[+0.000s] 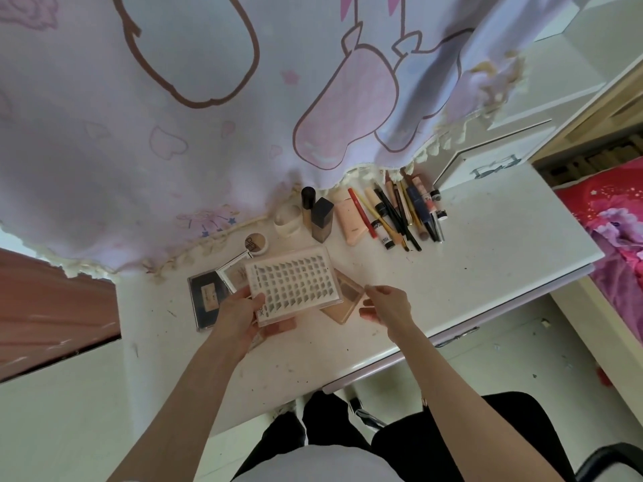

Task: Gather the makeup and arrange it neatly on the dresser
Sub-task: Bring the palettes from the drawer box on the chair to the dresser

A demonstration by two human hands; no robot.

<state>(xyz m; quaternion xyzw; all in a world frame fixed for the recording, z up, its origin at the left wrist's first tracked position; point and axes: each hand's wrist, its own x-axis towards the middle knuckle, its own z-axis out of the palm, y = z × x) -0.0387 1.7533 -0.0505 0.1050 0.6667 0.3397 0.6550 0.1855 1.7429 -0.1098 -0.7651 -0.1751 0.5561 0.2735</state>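
Item held: a clear lash case (pixel 294 285), flat and rectangular, rows of dark lash clusters showing on its white card. Your left hand (pixel 240 313) grips it at its near-left corner, thumb on top and fingers curled underneath, and holds it tilted just above the white dresser top (pixel 487 259), in the middle of the surface.

Your right hand (pixel 386 304) is just beside the case's right edge, fingers loosely bent and spread, holding nothing. Whether the fingertips touch anything, you cannot tell.

Under the case: a tan palette (pixel 342 304), partly covered, lying flat on the dresser between your two hands. To the left: a dark palette (pixel 207 297) in a clear case, flat, and a small open compact (pixel 236 269) with its lid raised, partly hidden by the lash case.

Behind, toward the curtain (pixel 174 133): a round powder pot (pixel 256 242), a clear jar (pixel 288 220), two foundation bottles (pixel 318 217) upright and side by side, a peach tube (pixel 351 220) lying flat, then a close row of pencils, brushes and mascaras (pixel 400 213) lying roughly parallel.

Right of the dresser: a pink bedspread (pixel 612 238).
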